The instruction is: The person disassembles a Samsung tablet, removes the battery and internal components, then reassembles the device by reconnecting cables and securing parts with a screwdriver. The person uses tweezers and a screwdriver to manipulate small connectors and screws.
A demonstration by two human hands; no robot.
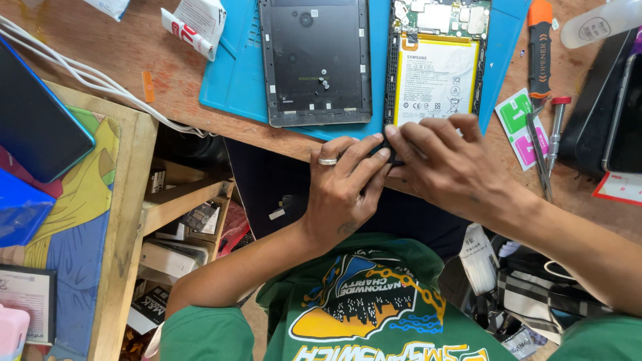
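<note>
Hands meet at the near edge of an opened tablet [435, 73], a flat dark slab with its back removed, lying on a blue rubbery work mat [234, 80] on a scuffed brown wooden counter [167, 47]; we look straight down on them from above. Our left hand [344, 194], wearing a plain silver ring [328, 161], lies with its fingers [364, 164] curled shut and pressed on the tablet's lower black frame; our right hand [448, 164] lies just beside it, fingers [408, 134] bent down and pinching the same edge, so that the two hands touch. Inside the tablet we see a broad white rectangular battery [435, 80], smooth and slightly glossy, and a strip of green circuit board [441, 17] above it. Beside the tablet lies its matte grey plastic back cover [314, 60], inner face up.

As we judge it, the chief risk is force: the tablet overhangs the counter edge, so hard pressing could tip it off or flex the thin frame; a slip of the fingers could dent the soft battery or tear a hidden cable. An orange-handled screwdriver [539, 47], a red-capped steel driver [554, 134] and thin metal tweezers [539, 157] lie near the right wrist, and a careless sweep might knock them to the floor.
</note>
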